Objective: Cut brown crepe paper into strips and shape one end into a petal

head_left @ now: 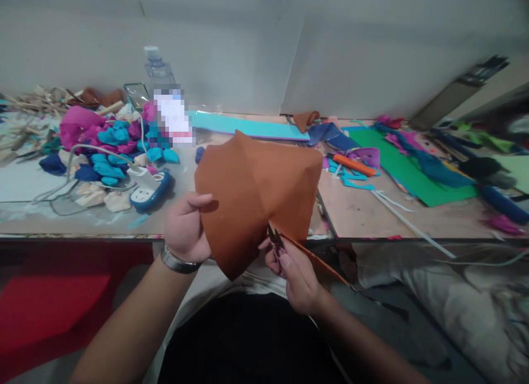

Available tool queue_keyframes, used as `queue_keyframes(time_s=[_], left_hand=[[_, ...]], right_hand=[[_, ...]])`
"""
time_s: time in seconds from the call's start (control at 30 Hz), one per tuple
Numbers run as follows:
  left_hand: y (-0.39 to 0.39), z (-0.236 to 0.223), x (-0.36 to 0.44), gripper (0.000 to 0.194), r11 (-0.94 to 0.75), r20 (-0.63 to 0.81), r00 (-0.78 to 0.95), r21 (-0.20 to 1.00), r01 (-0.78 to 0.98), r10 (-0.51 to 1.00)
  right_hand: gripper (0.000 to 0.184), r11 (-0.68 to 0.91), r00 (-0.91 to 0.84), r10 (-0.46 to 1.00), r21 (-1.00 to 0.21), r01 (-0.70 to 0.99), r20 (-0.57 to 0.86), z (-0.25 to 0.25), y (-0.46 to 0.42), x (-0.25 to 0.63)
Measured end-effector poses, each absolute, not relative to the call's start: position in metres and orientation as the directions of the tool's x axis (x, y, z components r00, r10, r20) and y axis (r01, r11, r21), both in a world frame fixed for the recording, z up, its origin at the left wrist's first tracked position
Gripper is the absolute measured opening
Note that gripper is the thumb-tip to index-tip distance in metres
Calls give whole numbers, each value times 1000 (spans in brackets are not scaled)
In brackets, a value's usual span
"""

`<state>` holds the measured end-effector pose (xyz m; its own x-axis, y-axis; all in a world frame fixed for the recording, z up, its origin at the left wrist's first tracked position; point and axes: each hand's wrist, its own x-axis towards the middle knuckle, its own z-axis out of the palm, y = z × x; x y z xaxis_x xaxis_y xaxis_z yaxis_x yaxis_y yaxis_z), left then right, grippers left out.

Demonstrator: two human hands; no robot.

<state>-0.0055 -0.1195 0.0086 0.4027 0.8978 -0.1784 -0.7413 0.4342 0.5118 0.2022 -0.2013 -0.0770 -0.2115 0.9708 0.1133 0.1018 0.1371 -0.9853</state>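
Note:
A large brown sheet [231, 191], paper or cloth, is held up in front of me over the table's front edge. My left hand [185, 227] grips its left side, thumb on top and the other fingers hidden beneath. Small dark-bladed scissors [274, 241] are in my right hand [300, 276], their blades parted at the sheet's lower middle. A cut runs through the sheet there, and a narrow brown strip [326, 263] hangs away to the lower right, past my right hand.
On the table's left lie pink and blue crumpled pieces [111, 147], a blue-and-white power strip [152, 192] with a cable, and a bottle [159, 70]. A light blue sheet [252, 128] lies behind; an orange-handled cutter [353, 165] and green sheet [407, 169] are right.

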Motion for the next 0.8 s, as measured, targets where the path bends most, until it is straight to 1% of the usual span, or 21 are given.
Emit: queue_keyframes(time_s=[0.1,0.2,0.33,0.53,0.67,0.8], left_hand=[[-120,8,-5,60,446,-192,408,512,-734,892],[-121,8,-4,59,448,-191,411,506,-737,892],[-124,10,-3,56,416,-216,356,515,-749,909],[-125,9,-2,53,406,-194,361,557,-725,912],[-125,9,-2,50,410,-186,373,558,-721,909],[-125,12,-1,53,414,-203,366,556,-721,908]], right_hand=[[47,144,-181,973,-989,-23,146,-76,-202,196],[50,80,-146,984,-989,-126,98,-71,-202,188],[52,7,-113,993,-972,-237,35,-65,-203,179],[61,-74,-137,990,-943,-324,-31,-65,-198,173],[57,-86,-185,983,-915,-394,-12,-65,-196,175],[54,-86,-193,981,-895,-437,0,-67,-195,177]])
